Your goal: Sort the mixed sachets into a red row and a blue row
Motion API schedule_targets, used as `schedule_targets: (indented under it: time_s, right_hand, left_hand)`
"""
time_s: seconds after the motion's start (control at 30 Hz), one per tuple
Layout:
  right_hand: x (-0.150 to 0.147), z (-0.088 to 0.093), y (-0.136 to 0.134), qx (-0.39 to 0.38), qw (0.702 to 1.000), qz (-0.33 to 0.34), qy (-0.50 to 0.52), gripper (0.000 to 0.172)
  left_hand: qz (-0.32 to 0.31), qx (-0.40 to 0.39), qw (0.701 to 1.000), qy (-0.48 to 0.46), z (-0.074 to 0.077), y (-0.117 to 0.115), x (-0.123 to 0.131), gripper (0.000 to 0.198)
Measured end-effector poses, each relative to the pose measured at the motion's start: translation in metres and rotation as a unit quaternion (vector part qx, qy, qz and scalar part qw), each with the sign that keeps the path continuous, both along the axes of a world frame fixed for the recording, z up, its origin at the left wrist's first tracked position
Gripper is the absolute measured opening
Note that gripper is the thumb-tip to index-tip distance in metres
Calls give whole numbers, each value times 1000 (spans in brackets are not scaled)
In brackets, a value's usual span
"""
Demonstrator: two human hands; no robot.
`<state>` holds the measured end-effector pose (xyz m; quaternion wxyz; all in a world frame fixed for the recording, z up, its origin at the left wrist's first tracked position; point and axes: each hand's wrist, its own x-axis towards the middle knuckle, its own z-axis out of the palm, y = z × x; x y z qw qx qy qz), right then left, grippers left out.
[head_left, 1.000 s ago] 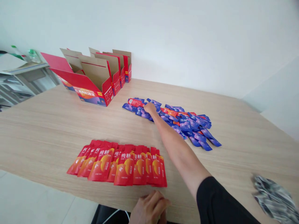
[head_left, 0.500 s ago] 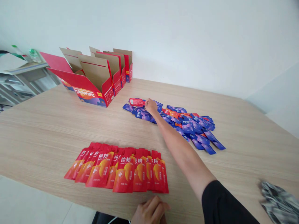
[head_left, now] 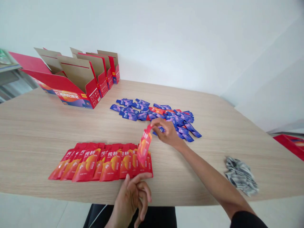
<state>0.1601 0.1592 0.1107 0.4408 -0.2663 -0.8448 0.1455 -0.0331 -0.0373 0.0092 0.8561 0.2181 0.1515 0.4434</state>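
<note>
Pinched by its top end, a red pouch point(head_left: 144, 145) hangs from my right hand point(head_left: 166, 131). The pouch is tilted, with its lower end over the right part of a row of overlapping red pouches point(head_left: 111, 163) near the table's front edge. My left hand point(head_left: 134, 198) is at the front edge just below that row, palm turned up, fingers apart and partly curled, with nothing in it. Behind my right hand lies a loose pile of blue pouches point(head_left: 129, 114) with a few red pouches point(head_left: 156, 110) among them.
Several open red cartons point(head_left: 71, 91) with raised flaps stand at the back left of the wooden table point(head_left: 190, 177). A crumpled striped cloth point(head_left: 241, 175) lies at the right. Beyond the table's right edge shows a red printed box point(head_left: 292, 145). A white wall rises behind.
My right hand has brought the red pouch from the blue pile back toward the row. My left hand has risen and opened its fingers. The view has shifted right.
</note>
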Motion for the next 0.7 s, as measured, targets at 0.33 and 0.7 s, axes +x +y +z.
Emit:
schedule_targets:
  time_s: [0.33,0.7]
  right_hand:
    - [8,-24,-95,-366,904,141,170,44]
    - [-22,-12,-90,-537,830,104,104,54]
  left_hand:
    - [133,-80,958,240,40,-36,6,74]
    - [286,5,807,516,47,-38,6,68]
